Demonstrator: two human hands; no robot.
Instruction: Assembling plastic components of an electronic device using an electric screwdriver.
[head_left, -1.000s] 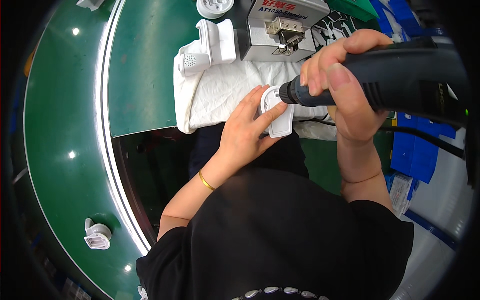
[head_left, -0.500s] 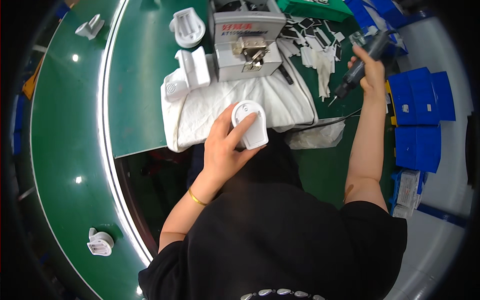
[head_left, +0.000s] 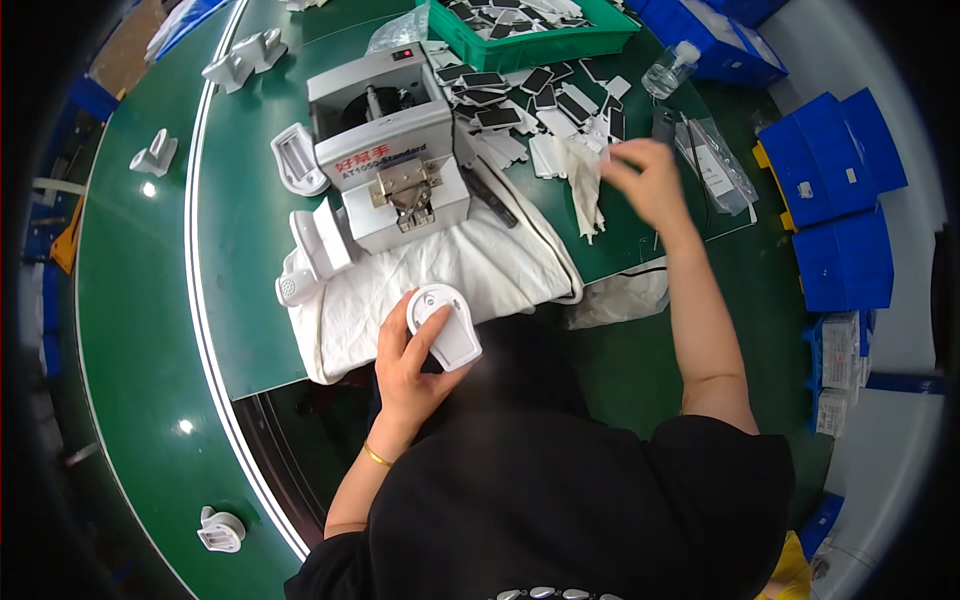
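Green tabletop (head_left: 250,325) carries a white cloth (head_left: 500,262), over whose front edge the left hand (head_left: 408,385) clamps a white housing (head_left: 460,345), which could drop if those fingers loosen, while the right hand (head_left: 648,182), beside a pale rag (head_left: 583,188), is too blurred to tell its fingers' closure.

Head-worn left fisheye, looking down over black shirt (head_left: 560,500) onto green bench (head_left: 245,320); upright, wide, near.

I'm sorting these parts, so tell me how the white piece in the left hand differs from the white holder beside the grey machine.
The white piece is held in the left hand; the white holder rests by the cloth's left edge. The white piece shows a rimmed face with a rounded end; the white holder has a raised wall and a patch of small holes. Both are white.
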